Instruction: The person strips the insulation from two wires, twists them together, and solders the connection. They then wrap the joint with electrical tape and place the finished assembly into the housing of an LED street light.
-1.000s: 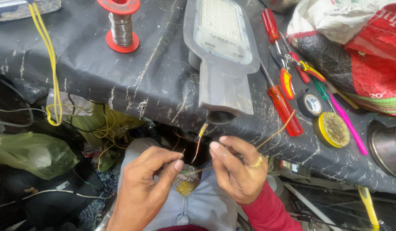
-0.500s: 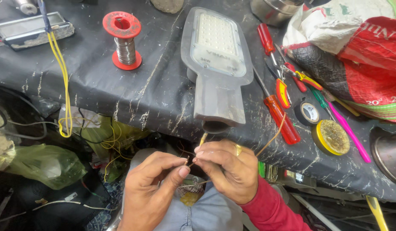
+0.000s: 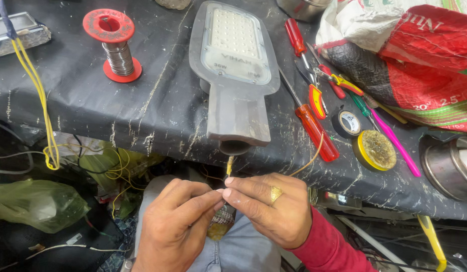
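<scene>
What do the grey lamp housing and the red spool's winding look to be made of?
The lamp housing looks like cast metal with a matte grey coat: smooth, dull, no glare; hard plastic can't be ruled out. The spool has glossy red plastic flanges, and its winding shines silver-grey like bare metal wire, probably solder.

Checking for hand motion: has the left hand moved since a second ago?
Yes. Against the lamp, the left hand has shifted right, to below its neck, and now meets the right hand at the wire.

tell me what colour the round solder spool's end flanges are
Red, on the round solder spool; clearest in the head view.
</scene>
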